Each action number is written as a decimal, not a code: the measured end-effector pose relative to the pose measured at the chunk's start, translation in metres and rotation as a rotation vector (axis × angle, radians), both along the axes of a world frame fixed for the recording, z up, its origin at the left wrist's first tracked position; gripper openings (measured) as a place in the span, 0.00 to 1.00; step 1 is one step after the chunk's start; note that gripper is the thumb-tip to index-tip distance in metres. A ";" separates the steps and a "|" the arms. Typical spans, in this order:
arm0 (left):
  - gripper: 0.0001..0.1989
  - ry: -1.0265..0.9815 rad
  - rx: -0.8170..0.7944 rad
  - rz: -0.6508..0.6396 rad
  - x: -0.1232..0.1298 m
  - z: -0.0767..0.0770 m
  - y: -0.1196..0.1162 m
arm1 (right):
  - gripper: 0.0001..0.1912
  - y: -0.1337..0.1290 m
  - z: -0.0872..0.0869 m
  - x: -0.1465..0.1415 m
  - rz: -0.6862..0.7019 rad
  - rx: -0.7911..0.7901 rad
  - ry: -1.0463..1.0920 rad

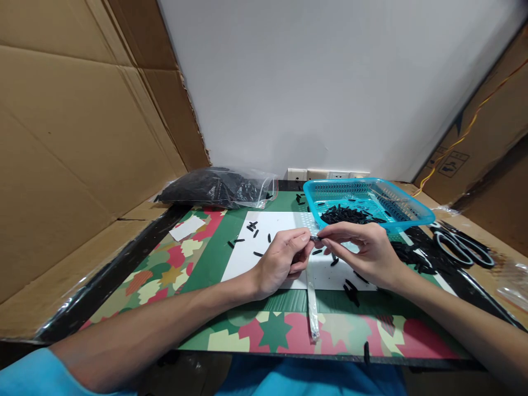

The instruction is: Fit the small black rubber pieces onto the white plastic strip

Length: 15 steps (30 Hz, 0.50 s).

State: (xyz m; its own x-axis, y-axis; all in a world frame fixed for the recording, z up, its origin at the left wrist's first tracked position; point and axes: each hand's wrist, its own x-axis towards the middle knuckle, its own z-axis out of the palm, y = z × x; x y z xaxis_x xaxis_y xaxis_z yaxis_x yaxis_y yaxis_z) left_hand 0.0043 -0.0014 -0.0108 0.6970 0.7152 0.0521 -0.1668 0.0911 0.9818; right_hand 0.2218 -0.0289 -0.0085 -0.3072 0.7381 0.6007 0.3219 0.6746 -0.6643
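Note:
My left hand (286, 256) is closed, pinching one end of a small black elongated piece (315, 238) between thumb and forefinger. At its other end, the fingertips of my right hand (363, 250) pinch the same piece, so the two hands meet over a white sheet (243, 267). Whether the left palm holds more pieces is hidden. Several loose black pieces (252, 226) lie scattered on the sheet around the hands. Behind my right hand stands a blue plastic basket (412, 220) with a heap of similar black pieces (346, 214) in it.
A clear zip bag full of black pieces (206, 187) lies at the back left. Scissors (457, 247) rest at the right, beside another dark pile (412, 257). A clear plastic strip (312, 313) crosses the patterned mat (229, 340). Cardboard walls (82, 110) flank the table.

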 end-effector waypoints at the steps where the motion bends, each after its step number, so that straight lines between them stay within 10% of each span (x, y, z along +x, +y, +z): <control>1: 0.22 0.000 0.008 0.005 0.000 0.000 0.000 | 0.06 0.000 0.000 0.000 -0.003 0.004 0.004; 15: 0.19 -0.023 0.042 0.009 -0.001 0.002 -0.004 | 0.05 -0.001 -0.001 -0.001 0.047 -0.049 0.077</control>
State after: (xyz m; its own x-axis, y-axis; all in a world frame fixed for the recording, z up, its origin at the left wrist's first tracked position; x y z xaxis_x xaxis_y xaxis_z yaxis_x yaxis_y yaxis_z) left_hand 0.0034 -0.0057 -0.0087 0.6891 0.7180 0.0977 -0.1899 0.0487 0.9806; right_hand 0.2211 -0.0297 -0.0093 -0.2965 0.7531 0.5874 0.2376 0.6539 -0.7183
